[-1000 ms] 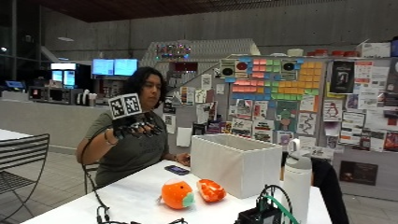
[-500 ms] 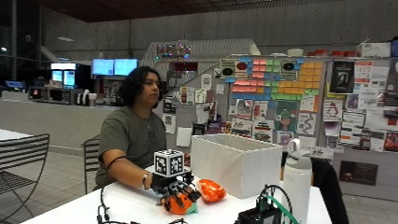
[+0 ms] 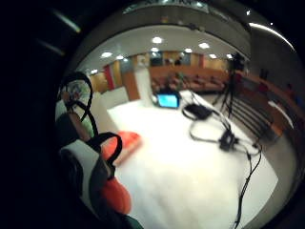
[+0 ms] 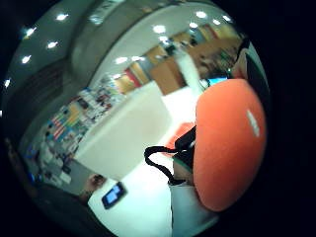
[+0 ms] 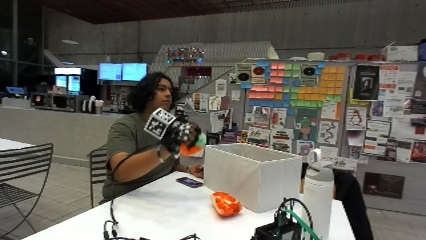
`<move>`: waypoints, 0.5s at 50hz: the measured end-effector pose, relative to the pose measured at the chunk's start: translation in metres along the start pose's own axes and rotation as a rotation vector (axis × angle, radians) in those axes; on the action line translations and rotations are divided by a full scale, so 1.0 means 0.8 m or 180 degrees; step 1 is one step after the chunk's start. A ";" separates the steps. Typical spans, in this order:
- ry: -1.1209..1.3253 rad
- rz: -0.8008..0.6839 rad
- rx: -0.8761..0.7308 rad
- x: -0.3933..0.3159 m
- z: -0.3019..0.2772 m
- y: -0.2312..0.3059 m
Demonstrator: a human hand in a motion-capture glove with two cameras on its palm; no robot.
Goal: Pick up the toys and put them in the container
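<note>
My gloved right hand [image 5: 178, 135] is raised above the table, just left of the white container [image 5: 256, 175], and grips an orange and green toy [image 5: 194, 146]. The same toy [image 4: 228, 143] fills much of the thumb side palm view, with the container [image 4: 123, 136] beyond it. A second orange toy [image 5: 226, 203] lies on the white table [image 5: 160, 210] in front of the container. It shows as an orange toy [image 3: 125, 143] on the table [image 3: 190, 176] in the little finger side palm view.
A dark phone [image 5: 190, 182] lies on the table near the person's bare hand. A white bottle [image 5: 317, 190] and a black device with cables [image 5: 283, 225] stand at the table's front right. Cables [image 3: 224, 138] run across the table. A metal chair [image 5: 20, 175] stands at the left.
My hand came down onto the left toy, gripped it and has lifted it up toward the container. The other toy stays on the table.
</note>
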State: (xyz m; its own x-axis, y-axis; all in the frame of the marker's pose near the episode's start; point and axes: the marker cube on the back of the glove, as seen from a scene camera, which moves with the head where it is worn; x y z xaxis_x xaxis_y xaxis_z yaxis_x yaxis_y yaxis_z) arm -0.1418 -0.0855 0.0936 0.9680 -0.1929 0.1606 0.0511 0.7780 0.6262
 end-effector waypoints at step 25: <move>-0.1058 -0.0481 -0.0644 -0.368 0.128 -0.220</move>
State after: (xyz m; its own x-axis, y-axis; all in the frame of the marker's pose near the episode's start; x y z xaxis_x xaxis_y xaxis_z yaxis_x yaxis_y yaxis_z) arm -0.4611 -0.2271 0.0141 0.8157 -0.4705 0.3366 0.2657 0.8216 0.5044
